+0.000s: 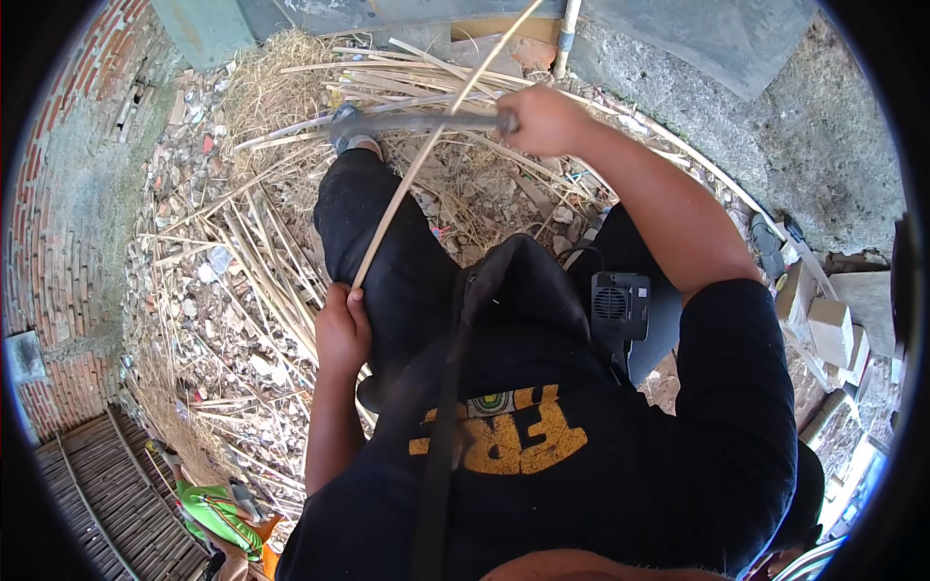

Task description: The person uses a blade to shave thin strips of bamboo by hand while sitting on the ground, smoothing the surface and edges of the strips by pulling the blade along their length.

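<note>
My left hand is closed around the lower end of a long, pale bamboo strip, beside my left thigh. The strip slants up and to the right, past the top edge of the view. In my right hand is the handle of a long-bladed knife, its blade pointing left and smeared by motion. Blade and strip cross a little left of my right fist; whether they touch I cannot tell. Beyond the blade's tip is my left shoe.
Split bamboo strips lie in piles on rubble-strewn ground, with dry shavings at the far left. A brick wall stands left, a grey wall right. A person in green is at lower left. A black device rests by my right thigh.
</note>
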A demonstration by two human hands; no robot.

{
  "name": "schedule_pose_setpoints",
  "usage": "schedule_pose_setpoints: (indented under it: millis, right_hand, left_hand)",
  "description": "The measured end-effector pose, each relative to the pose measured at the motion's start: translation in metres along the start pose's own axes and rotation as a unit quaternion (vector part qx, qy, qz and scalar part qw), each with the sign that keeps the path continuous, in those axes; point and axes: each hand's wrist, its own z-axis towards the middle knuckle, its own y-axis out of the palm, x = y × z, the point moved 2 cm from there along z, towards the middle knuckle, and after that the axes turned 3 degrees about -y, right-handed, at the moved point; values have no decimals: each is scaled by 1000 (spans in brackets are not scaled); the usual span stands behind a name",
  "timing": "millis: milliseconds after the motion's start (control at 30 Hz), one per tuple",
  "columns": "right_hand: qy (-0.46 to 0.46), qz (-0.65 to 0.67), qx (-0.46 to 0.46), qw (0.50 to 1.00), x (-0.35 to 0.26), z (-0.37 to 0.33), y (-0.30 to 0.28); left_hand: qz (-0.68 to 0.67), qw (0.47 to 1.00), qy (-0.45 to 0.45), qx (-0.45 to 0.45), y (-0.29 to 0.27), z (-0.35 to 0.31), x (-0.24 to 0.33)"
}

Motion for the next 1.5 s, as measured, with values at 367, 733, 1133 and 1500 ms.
schedule_pose_setpoints:
  millis: [367,733,1133,1500]
  right_hand:
    - [-13,-23,-16,1000,1,2,3]
    - [34,5,52,998,65,9,-10]
    - [118,87,94,985,92,6,-25]
    - [-64,-69,14,995,17,-5,-24]
  left_hand:
    - [46,999,-5,-10,-2,1,8]
    - [55,998,8,-6,-5,3,6]
    - [8,1000,20,-9,-3,4,-1]
    - [-8,1000,22,-17,-5,5,-1]
